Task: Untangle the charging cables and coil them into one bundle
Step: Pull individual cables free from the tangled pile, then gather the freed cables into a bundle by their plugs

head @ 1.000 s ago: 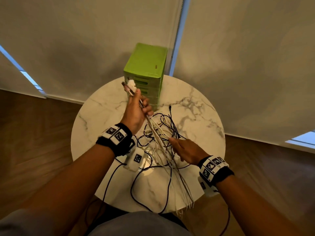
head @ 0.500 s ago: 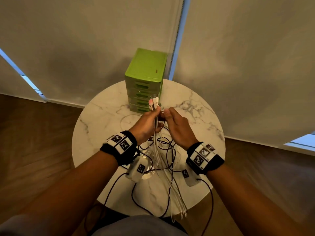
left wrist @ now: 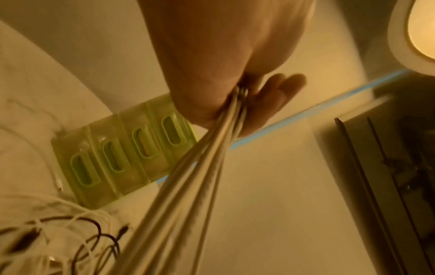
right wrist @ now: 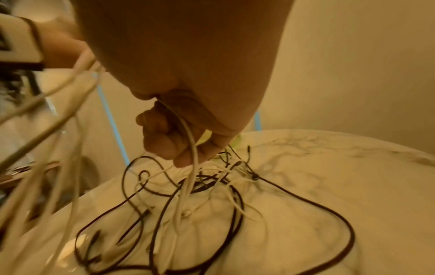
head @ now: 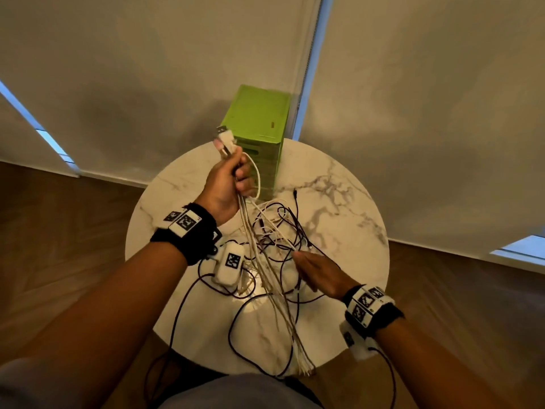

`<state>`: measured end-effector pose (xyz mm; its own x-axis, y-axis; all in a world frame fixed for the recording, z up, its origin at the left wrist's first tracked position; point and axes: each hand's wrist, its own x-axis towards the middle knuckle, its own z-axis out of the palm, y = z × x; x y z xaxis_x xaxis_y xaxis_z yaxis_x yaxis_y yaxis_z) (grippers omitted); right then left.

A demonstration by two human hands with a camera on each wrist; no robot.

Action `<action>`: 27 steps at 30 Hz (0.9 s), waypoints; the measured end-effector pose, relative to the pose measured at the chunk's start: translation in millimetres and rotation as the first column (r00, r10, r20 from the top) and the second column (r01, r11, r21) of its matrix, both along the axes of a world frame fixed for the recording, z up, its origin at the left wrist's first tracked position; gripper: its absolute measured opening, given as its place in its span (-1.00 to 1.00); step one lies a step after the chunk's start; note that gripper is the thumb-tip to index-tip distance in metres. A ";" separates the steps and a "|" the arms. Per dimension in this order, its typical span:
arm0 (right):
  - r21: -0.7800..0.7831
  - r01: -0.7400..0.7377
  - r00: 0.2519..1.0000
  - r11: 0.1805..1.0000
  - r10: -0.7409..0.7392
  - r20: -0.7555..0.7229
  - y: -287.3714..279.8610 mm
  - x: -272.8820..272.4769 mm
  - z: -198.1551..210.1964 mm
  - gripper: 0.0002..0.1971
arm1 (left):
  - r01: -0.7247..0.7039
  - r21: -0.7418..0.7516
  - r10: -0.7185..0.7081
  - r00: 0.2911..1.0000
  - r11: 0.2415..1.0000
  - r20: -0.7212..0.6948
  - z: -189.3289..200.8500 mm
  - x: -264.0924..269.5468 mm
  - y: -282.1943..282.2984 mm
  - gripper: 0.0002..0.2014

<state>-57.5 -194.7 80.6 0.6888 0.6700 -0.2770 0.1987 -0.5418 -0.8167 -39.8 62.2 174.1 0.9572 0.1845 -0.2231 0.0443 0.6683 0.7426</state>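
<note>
The left hand (head: 225, 184) is raised over the far side of the round desk (head: 348, 219), its grip closed round a bunch of white cables (head: 253, 243) just below their plugs (head: 224, 142), which stick up past the fingers. From that fist the white cables run taut and slanting toward the near rim, where their loose ends hang over the edge (head: 303, 370). In the left wrist view the strands (left wrist: 200, 167) fan out from the closed fingers (left wrist: 277, 96).

The right hand (head: 320, 274) is low over the desk's middle, its grip curled round one white cable (right wrist: 191, 148) that drops into the tangle. The tangle of black cables (head: 283, 231) and more white ones lies on the desk between the two hands, loops spreading toward the near rim; one black plug (head: 295, 192) points at the far side.

A green drawer box (head: 259, 134) stands at the far rim, just behind the left hand. Bare marble lies to the right of the tangle and to the left of the left wrist.
</note>
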 end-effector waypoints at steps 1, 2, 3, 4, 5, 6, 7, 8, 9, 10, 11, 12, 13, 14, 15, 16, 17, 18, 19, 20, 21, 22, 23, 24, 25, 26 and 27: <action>-0.043 0.035 0.999 0.998 -0.034 0.024 -2.5 6.1 0.2 -0.55 | 0.059 0.075 -0.057 0.998 0.995 -0.022 -1.9 -1.2 0.1 -0.69; -0.095 0.066 0.996 0.993 -0.060 0.067 -2.1 13.6 2.6 -0.54 | 0.114 0.160 -0.107 0.993 0.981 -0.048 -4.9 -2.8 -2.1 -0.70; -0.139 0.101 0.988 0.985 -0.083 0.129 -0.1 21.4 7.0 -0.54 | 0.163 0.229 -0.151 0.986 0.960 -0.072 -7.5 -5.2 -6.6 -0.71; -0.155 0.144 0.975 0.977 -0.113 0.192 4.3 29.1 12.8 -0.52 | 0.200 0.287 -0.181 0.979 0.937 -0.093 -10.4 -7.7 -12.7 -0.71; -0.136 0.193 0.957 0.972 -0.157 0.243 9.9 35.8 19.0 -0.48 | 0.230 0.340 -0.201 0.972 0.912 -0.119 -11.2 -10.8 -20.4 -0.70; -0.090 0.236 0.940 0.968 -0.203 0.275 17.2 40.4 26.7 -0.47 | 0.252 0.394 -0.208 0.966 0.884 -0.151 -13.4 -13.3 -27.1 -0.69; -0.030 0.265 0.925 0.964 -0.245 0.292 25.3 43.7 34.8 -0.48 | 0.269 0.439 -0.208 0.961 0.857 -0.183 -14.7 -15.7 -33.5 -0.68; 0.036 0.274 0.915 0.961 -0.272 0.298 34.1 45.2 43.7 -0.52 | 0.276 0.476 -0.198 0.958 0.835 -0.209 -16.8 -17.0 -38.9 -0.66; 0.104 0.265 0.913 0.959 -0.284 0.293 43.2 45.1 51.9 -0.57 | 0.273 0.496 -0.181 0.957 0.824 -0.227 -18.3 -17.8 -43.8 -0.64; 0.162 0.247 0.916 0.955 -0.285 0.282 51.9 42.7 59.7 -0.61 | 0.264 0.507 -0.165 0.959 0.821 -0.232 -19.6 -18.4 -47.2 -0.64; 0.200 0.228 0.916 0.953 -0.280 0.286 59.2 39.8 65.8 -0.62 | 0.250 0.498 -0.151 0.961 0.830 -0.230 -19.3 -18.2 -50.1 -0.64; 0.217 0.209 0.907 0.954 -0.272 0.322 64.8 36.9 69.8 -0.61 | 0.230 0.477 -0.136 0.965 0.848 -0.225 -18.2 -17.9 -51.8 -0.66; 0.214 0.186 0.889 0.959 -0.257 0.378 68.3 34.1 72.7 -0.60 | 0.210 0.449 -0.119 0.968 0.869 -0.221 -15.2 -18.2 -53.1 -0.69; 0.195 0.160 0.871 0.967 -0.232 0.432 69.8 31.7 74.2 -0.60 | 0.190 0.429 -0.105 0.971 0.883 -0.214 -12.9 -18.4 -53.4 -0.71; 0.176 0.134 0.863 0.975 -0.202 0.463 70.7 29.3 74.9 -0.61 | 0.170 0.416 -0.095 0.976 0.893 -0.196 -10.2 -18.9 -53.5 -0.71; 0.170 0.112 0.871 0.979 -0.179 0.457 70.3 27.3 74.8 -0.63 | 0.154 0.416 -0.090 0.981 0.896 -0.170 -9.9 -18.1 -53.3 -0.69; 0.180 0.092 0.894 0.979 -0.161 0.418 69.6 24.0 73.7 -0.66 | 0.133 0.420 -0.083 0.987 0.898 -0.135 -9.8 -17.3 -52.7 -0.66; 0.197 0.074 0.921 0.978 -0.143 0.363 67.9 19.3 71.8 -0.67 | 0.103 0.423 -0.066 0.993 0.900 -0.102 -10.3 -15.6 -51.8 -0.65; 0.208 0.060 0.943 0.976 -0.124 0.309 65.9 15.1 67.5 -0.65 | 0.066 0.405 -0.037 0.996 0.912 -0.080 -9.2 -14.4 -50.8 -0.66; 0.206 0.044 0.958 0.978 -0.100 0.270 62.7 11.9 61.2 -0.60 | 0.034 0.380 -0.010 0.998 0.924 -0.065 -7.0 -13.7 -49.6 -0.68; 0.193 0.025 0.967 0.981 -0.073 0.246 58.7 9.7 53.6 -0.56 | 0.014 0.360 0.005 0.999 0.933 -0.050 -4.6 -13.1 -48.0 -0.70; 0.184 0.007 0.974 0.983 -0.048 0.220 54.1 8.9 45.8 -0.54 | 0.009 0.350 0.003 0.999 0.937 -0.034 -2.3 -12.5 -46.2 -0.70; 0.185 -0.005 0.982 0.983 -0.030 0.187 49.3 9.2 38.4 -0.53 | 0.017 0.343 -0.009 1.000 0.939 -0.025 -0.6 -12.2 -44.6 -0.70; 0.187 -0.018 0.988 0.982 -0.012 0.153 44.7 11.1 31.2 -0.53 | 0.027 0.340 -0.020 1.000 0.940 -0.024 0.2 -12.4 -42.6 -0.70; 0.175 -0.031 0.992 0.984 0.009 0.128 41.1 12.8 25.4 -0.53 | 0.038 0.332 -0.030 0.999 0.943 -0.028 0.7 -12.9 -40.3 -0.70; 0.146 -0.048 0.993 0.988 0.032 0.115 38.4 15.0 21.5 -0.52 | 0.048 0.328 -0.040 0.999 0.943 -0.029 0.3 -12.3 -37.1 -0.70; 0.102 -0.065 0.993 0.993 0.054 0.110 36.0 16.4 16.9 -0.49 | 0.056 0.324 -0.051 0.998 0.944 -0.025 0.5 -11.5 -33.5 -0.70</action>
<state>-41.0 -158.6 97.5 0.6687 0.7321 -0.1298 0.3168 -0.4384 -0.8411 -51.3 28.6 174.6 0.9645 0.1978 -0.1750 0.0870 0.3874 0.9178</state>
